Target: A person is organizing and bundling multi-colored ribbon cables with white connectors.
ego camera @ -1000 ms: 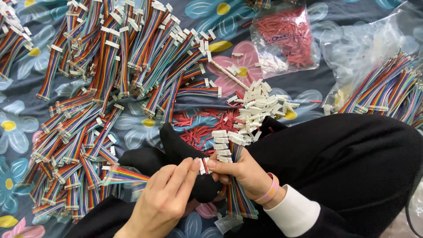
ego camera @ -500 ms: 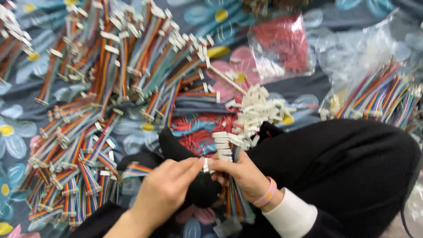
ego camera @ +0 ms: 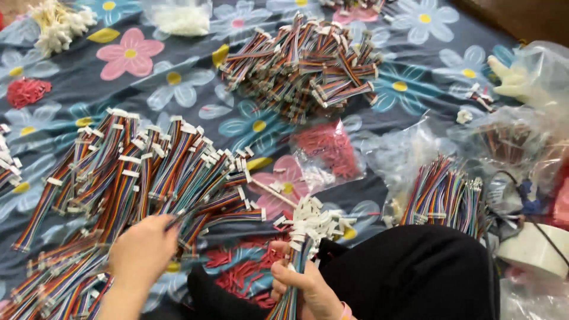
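A bundle of multicoloured ribbon cables [ego camera: 298, 261], each strand ending in a small white plug, stands upright in the right hand [ego camera: 305, 285], low in the middle of the view. The fingers [ego camera: 283, 269] curl tight around the stems, thumb pressed across the front, and the white plugs fan out just above the fingertips. The bundle's tails drop below the palm and out of view.

Off to the side, the left hand [ego camera: 142, 252] lies on the big heap of loose cables [ego camera: 130, 178]. Its fingers are bent and close together, the tips among the wires — one dark cable seems to pass under the fingertips, though whether it is pinched I cannot tell.

Between the two hands, just beneath the right fingers, scattered small red pieces [ego camera: 240, 274] lie on the flowered cloth [ego camera: 148, 65]. Beyond the right fingertips sits a clear bag of red parts [ego camera: 326, 148], and farther out a second pile of cables [ego camera: 305, 62]. On the far side of the right hand, past the black-clad leg [ego camera: 415, 272], a third bunch of cables [ego camera: 444, 195] rests against crumpled clear plastic bags [ego camera: 504, 136] — a roll of pale tape [ego camera: 533, 249] lies near them.
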